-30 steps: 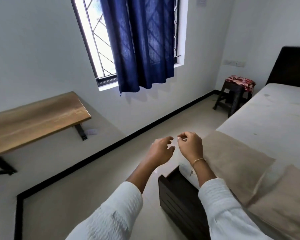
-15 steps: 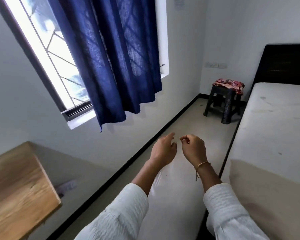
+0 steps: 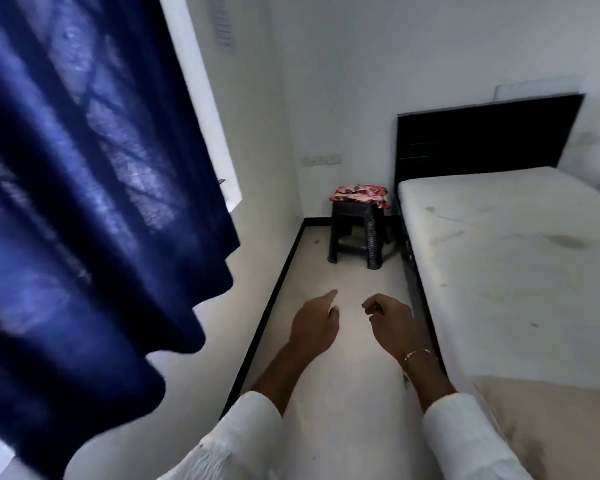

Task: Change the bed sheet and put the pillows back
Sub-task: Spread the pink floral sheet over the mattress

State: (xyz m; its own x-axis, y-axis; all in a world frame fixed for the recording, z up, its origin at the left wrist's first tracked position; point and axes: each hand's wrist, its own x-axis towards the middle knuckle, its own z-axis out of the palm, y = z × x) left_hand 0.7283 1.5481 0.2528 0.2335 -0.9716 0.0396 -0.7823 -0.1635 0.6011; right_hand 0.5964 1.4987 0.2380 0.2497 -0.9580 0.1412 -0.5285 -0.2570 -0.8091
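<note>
Above the pale floor (image 3: 329,403), between wall and bed, 2 hands are raised side by side, apart, neither touching anything. Left hand (image 3: 314,325): index finger extended forward, remaining fingers loosely bent, holding nothing. Right hand (image 3: 390,322): fingers curled inward toward the thumb, nothing visible between them; a thin bracelet (image 3: 417,353) sits at the wrist. Ahead of the fingertips stands a dark stool (image 3: 356,233) bearing a folded red patterned cloth (image 3: 360,193). Right of the fingers lies the bare, stained mattress (image 3: 506,258), its black headboard (image 3: 484,136) beyond. A tan pillow (image 3: 555,424) rests on the mattress near the right sleeve. Left of the fingers hangs a blue curtain (image 3: 94,188).
</note>
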